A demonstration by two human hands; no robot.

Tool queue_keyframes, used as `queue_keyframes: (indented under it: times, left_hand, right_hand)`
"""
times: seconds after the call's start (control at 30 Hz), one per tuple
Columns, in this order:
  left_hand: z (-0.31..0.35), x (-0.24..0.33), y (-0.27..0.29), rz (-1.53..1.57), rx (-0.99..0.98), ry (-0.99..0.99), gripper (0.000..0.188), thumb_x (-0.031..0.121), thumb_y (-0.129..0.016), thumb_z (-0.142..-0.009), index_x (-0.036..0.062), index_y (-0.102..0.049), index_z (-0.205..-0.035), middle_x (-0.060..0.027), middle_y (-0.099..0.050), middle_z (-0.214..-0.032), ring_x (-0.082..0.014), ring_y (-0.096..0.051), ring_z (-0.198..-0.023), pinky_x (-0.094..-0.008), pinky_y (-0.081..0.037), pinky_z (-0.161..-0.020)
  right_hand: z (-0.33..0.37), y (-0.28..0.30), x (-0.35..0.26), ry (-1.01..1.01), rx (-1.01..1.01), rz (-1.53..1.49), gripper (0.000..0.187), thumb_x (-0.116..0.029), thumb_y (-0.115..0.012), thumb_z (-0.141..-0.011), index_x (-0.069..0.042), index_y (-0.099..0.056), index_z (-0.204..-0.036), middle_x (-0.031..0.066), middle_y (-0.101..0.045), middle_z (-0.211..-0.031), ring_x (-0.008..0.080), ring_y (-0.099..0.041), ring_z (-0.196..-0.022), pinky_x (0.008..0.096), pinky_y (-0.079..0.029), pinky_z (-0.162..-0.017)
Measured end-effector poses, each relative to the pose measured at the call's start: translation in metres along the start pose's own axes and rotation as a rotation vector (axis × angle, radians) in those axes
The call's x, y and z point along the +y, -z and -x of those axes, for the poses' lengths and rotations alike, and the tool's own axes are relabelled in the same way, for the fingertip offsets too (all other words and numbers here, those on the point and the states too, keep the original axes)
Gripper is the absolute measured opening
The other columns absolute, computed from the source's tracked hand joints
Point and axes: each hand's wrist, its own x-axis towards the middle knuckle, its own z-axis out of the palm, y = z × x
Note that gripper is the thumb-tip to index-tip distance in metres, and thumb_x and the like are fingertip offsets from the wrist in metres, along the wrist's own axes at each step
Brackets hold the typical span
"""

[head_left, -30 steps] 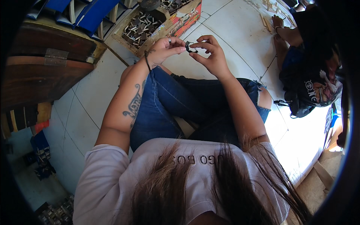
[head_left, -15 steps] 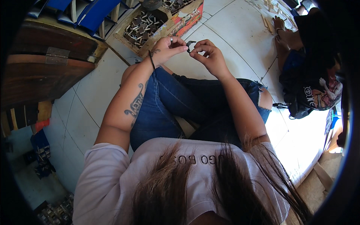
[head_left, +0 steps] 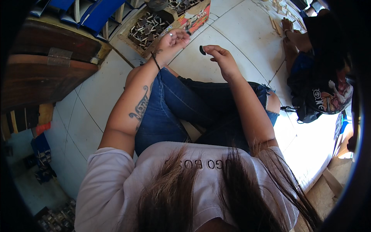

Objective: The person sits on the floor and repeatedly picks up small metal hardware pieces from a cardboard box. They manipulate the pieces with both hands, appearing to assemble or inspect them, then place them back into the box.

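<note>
My left hand (head_left: pixel 172 44) is in front of the wooden box, its fingers curled and the thumb near the fingertips. A small dark bit (head_left: pixel 188 33) shows at those fingertips; its kind is too small to make out. To the right, my right hand (head_left: pixel 222 60) pinches a small curved black piece (head_left: pixel 202 50) between thumb and forefinger. The hands are apart, raised beyond my crossed legs. The wooden box (head_left: pixel 197 19) has a printed red and yellow side and holds many small dark and pale pieces (head_left: pixel 146 31).
Blue angled holders (head_left: pixel 92 17) stand on a wooden cabinet (head_left: pixel 46 46) at the left. Another person's hand (head_left: pixel 286 25) rests on the tiled floor (head_left: pixel 228 33) at the far right, beside thin wooden strips (head_left: pixel 276 26). A dark round object (head_left: pixel 157 4) sits at the box.
My hands have drawn apart from a dark item both were holding. The left moved up toward the box, and the right keeps a curved black piece.
</note>
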Motion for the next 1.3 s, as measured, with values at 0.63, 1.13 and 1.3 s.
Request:
queue_keyframes:
  times: [0.63,1.13,1.3]
  left_hand:
    - [0.000,-0.003,-0.002,-0.320,0.007,-0.004,0.078,0.010,-0.070,-0.076,-0.0003,-0.022,-0.137,-0.0009,-0.065,-0.081,-0.0051,-0.053,-0.068,-0.0192,-0.043,-0.067]
    - [-0.001,-0.005,-0.003,-0.416,-0.100,-0.008,0.040,0.007,-0.068,-0.076,0.0027,-0.053,-0.112,-0.0066,-0.052,-0.115,-0.0070,-0.056,-0.075,-0.0216,-0.044,-0.073]
    - [0.001,0.000,-0.006,-0.416,-0.123,-0.042,0.014,0.016,-0.073,-0.071,0.0055,-0.066,-0.077,-0.0105,-0.041,-0.133,-0.0089,-0.058,-0.071,-0.0241,-0.047,-0.069]
  right_hand:
    - [0.005,-0.006,-0.011,0.009,-0.298,0.047,0.049,-0.017,-0.056,-0.083,-0.010,-0.044,-0.130,0.0063,-0.059,-0.109,0.0119,-0.056,-0.094,0.0267,-0.044,-0.081]
    - [0.002,-0.004,-0.002,0.073,-0.153,0.095,0.025,-0.008,-0.063,-0.080,-0.005,-0.064,-0.104,0.0012,-0.064,-0.089,0.0088,-0.054,-0.081,0.0233,-0.043,-0.076]
    - [-0.001,-0.005,0.003,0.100,-0.159,0.153,0.023,-0.007,-0.066,-0.078,-0.004,-0.059,-0.099,0.0014,-0.062,-0.080,0.0076,-0.054,-0.075,0.0228,-0.042,-0.070]
